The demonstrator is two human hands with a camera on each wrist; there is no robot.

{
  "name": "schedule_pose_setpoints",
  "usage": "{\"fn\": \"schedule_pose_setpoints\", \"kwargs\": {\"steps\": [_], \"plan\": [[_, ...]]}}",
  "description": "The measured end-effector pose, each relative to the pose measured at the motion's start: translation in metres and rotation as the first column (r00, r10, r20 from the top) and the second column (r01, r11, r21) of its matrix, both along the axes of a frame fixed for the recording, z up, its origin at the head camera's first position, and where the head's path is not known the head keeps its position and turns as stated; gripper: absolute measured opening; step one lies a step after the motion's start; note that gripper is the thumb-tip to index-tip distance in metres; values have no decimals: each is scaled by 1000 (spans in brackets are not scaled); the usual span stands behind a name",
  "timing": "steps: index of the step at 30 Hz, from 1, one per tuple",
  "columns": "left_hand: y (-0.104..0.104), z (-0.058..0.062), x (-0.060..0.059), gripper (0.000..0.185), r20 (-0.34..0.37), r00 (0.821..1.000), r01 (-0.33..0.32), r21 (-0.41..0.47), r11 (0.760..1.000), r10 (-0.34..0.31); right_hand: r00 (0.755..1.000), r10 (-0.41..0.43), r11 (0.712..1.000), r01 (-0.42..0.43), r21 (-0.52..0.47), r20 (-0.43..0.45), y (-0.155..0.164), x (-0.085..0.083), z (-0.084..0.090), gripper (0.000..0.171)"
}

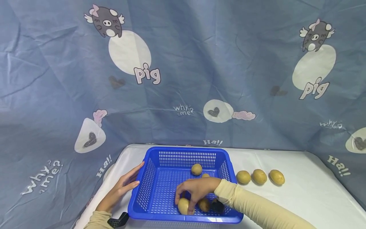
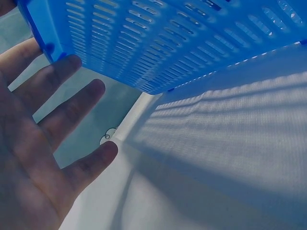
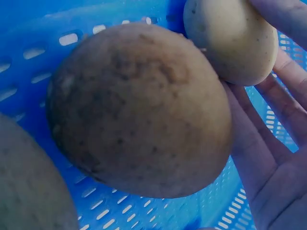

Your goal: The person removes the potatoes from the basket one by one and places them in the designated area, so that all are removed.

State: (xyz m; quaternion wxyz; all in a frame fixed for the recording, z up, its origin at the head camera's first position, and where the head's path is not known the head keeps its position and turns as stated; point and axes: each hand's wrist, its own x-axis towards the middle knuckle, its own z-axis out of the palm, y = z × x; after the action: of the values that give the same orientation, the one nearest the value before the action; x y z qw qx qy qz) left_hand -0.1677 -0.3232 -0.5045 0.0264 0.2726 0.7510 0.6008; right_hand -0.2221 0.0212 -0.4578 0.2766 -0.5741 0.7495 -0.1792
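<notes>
A blue plastic basket (image 1: 168,186) with slotted walls stands on the white-covered table. Inside it, my right hand (image 1: 197,189) grips a pale potato (image 1: 183,206) between thumb and fingers near the front wall. In the right wrist view this potato (image 3: 230,43) lies against the fingers, with a larger-looking, dark-blotched potato (image 3: 139,110) beside it. Another potato (image 1: 196,169) sits toward the basket's back, and one more (image 1: 206,175) is partly hidden behind my right hand. My left hand (image 1: 121,187) has its fingers spread, with fingertips at the basket's left side.
Right of the basket, three potatoes lie in a row on the table: one near the wall (image 1: 243,177), a middle one (image 1: 259,176) and an outer one (image 1: 276,177). A blue printed curtain (image 1: 183,79) hangs behind the table and down its left side.
</notes>
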Motion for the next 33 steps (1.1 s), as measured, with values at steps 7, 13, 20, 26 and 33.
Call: {"fn": "schedule_pose_setpoints", "kwargs": {"steps": [7, 13, 20, 26, 33], "plan": [[-1, -1, 0, 64, 1, 1000, 0, -3, 1000, 0, 1000, -29, 1000, 29, -2, -3, -1, 1, 1, 49], [-1, -2, 0, 64, -6, 1000, -3, -6, 1000, 3, 999, -43, 999, 43, -10, -11, -1, 3, 2, 47], [0, -2, 0, 64, 20, 1000, 0, 6, 1000, 0, 998, -62, 998, 62, -6, -18, -1, 4, 2, 47], [-1, -1, 0, 65, 34, 999, 16, 27, 999, -17, 998, -63, 998, 62, -3, -9, -2, 4, 2, 46], [1, 0, 1, 64, 7, 1000, 17, 25, 1000, -17, 998, -62, 998, 62, -18, -29, -2, 5, 1, 46]]}}
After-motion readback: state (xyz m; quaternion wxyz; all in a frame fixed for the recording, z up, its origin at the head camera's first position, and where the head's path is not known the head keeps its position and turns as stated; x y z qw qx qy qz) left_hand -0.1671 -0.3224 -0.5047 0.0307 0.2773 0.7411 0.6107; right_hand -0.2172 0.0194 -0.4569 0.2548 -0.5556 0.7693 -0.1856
